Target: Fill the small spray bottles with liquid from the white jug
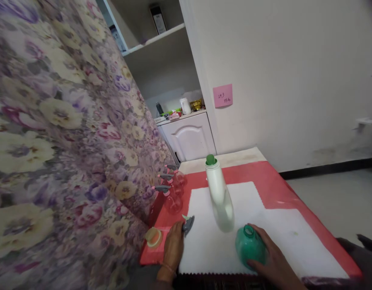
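Note:
My right hand (pixel 272 257) is wrapped around the right side of a green spray bottle body (pixel 249 247), whose neck is uncovered and points up. At the left edge of the white cloth (pixel 210 251), my left hand (pixel 174 243) has its fingers closed at a grey trigger spray head (pixel 188 225) with a light green tip. The fingertips are partly hidden from above. Between and beyond my hands, a tall pale bottle (pixel 220 197) stands on the cloth, a green piece (pixel 210 160) at its open-looking mouth.
Several clear pink spray bottles (pixel 173 201) with grey triggers stand along the left side. A round cream-coloured lid or jar (pixel 153 237) sits near the left edge of the red table cover (pixel 244 174). A floral curtain (pixel 83 161) hangs close on the left; a wall stands behind.

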Demonstrator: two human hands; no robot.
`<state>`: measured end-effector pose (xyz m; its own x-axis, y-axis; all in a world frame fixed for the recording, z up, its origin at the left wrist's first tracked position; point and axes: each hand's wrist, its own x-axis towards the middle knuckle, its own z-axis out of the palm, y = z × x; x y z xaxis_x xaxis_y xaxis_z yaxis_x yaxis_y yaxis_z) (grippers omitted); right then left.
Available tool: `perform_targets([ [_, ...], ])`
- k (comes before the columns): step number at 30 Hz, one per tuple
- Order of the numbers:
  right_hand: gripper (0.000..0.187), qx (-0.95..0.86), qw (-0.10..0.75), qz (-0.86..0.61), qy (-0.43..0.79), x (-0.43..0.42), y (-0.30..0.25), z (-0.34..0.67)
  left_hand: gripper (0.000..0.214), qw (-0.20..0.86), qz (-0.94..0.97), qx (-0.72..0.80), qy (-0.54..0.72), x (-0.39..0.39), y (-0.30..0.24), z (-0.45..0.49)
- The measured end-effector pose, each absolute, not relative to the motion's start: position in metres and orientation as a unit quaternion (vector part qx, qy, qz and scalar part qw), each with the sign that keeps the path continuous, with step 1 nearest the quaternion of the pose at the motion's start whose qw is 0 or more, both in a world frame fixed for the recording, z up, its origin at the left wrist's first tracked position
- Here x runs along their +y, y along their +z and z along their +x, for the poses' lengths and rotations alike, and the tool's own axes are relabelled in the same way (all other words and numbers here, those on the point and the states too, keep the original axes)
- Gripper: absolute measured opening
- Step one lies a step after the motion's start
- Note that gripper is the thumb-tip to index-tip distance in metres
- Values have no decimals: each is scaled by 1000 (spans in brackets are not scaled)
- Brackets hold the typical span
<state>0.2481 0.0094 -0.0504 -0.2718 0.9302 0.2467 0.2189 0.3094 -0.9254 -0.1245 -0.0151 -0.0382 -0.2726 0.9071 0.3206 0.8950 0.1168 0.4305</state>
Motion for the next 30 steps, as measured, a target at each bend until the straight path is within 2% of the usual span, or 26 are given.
perform_targets([
  [13,74,-710,437,-322,448,3,-13,171,41,-51,627,700,338,-17,-73,-141],
  [23,83,-747,440,-296,401,23,-29,105,34,-98,616,675,394,-22,-72,-136],
  [30,82,-749,469,-324,337,26,-59,100,36,-69,655,624,421,-27,-68,-120],
])
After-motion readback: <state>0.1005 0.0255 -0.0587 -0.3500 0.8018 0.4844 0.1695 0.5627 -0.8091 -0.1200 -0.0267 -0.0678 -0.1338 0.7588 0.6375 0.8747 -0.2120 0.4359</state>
